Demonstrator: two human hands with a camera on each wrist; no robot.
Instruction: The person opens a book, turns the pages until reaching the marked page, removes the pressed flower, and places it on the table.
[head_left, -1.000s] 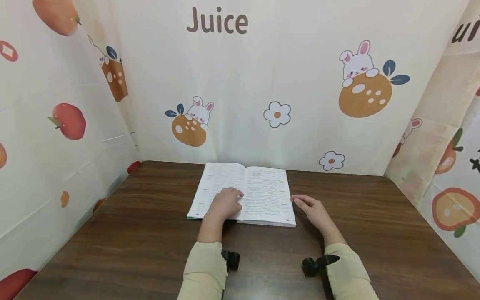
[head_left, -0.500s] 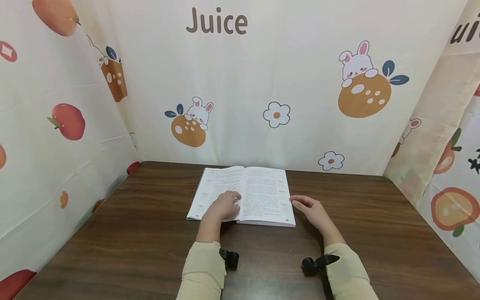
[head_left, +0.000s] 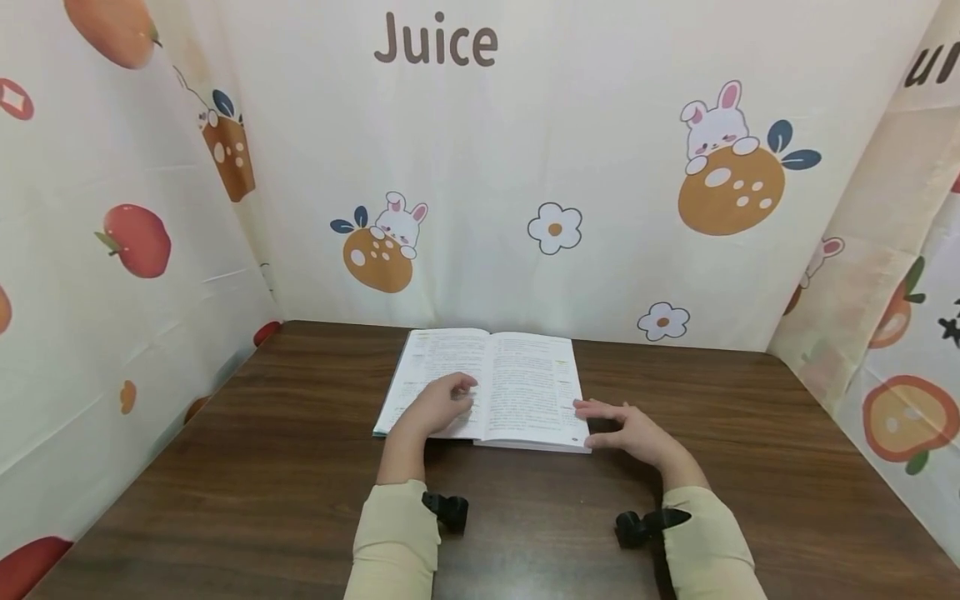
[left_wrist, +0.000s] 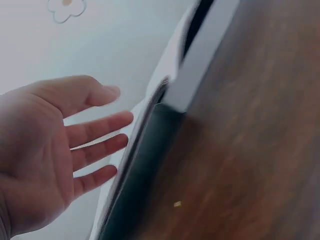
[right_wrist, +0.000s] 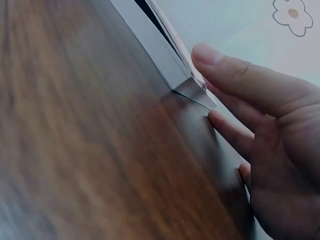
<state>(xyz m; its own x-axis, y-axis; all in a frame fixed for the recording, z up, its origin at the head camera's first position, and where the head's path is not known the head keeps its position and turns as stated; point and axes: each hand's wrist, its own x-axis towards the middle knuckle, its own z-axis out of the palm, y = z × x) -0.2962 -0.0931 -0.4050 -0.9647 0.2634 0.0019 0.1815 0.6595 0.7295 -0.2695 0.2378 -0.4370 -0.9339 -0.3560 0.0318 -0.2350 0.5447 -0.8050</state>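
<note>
An open book [head_left: 528, 392] with printed pages lies on the wooden table, a dark green cover edge [left_wrist: 150, 155] showing in the left wrist view. Over its left page is my left hand [head_left: 438, 404], its fingers loosely bent and holding nothing; whether they touch the paper cannot be told. My right hand [head_left: 637, 435] is at the book's lower right corner, thumb and fingers spread apart. In the right wrist view the thumb [right_wrist: 235, 70] is beside the page corner, while the other fingers extend along the right side of the book.
The brown table [head_left: 262, 467] extends around the book. Behind it hangs a white curtain [head_left: 480, 167] printed with fruit, rabbits and flowers, with more cloth at both sides. A black camera is strapped to each wrist.
My left hand has lifted slightly and shifted left across the page. The right hand has moved toward the lower right corner, its thumb and fingers parting. The left page's raised edge shifted a little.
</note>
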